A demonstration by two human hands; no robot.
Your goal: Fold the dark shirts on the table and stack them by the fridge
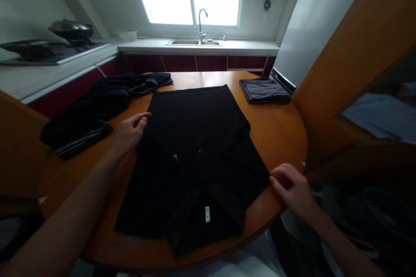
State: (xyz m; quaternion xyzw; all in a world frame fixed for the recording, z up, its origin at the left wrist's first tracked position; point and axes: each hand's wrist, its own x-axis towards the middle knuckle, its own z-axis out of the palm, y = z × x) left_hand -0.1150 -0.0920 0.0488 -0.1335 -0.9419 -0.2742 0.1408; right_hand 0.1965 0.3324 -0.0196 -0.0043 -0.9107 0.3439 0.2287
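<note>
A black polo shirt [195,147] lies spread flat on the round wooden table [279,134], collar and white label toward me. My left hand [128,133] rests at the shirt's left edge, fingers curled and touching the fabric near the sleeve. At the shirt's right sleeve edge, my right hand [292,188] has its fingers bent and pinching the cloth.
A heap of dark clothes [97,108] lies at the table's left. A folded grey garment [264,90] sits at the far right. Behind are a counter with a sink and tap [199,34], a stove with a pan [69,30], and a wooden panel [351,65] at right.
</note>
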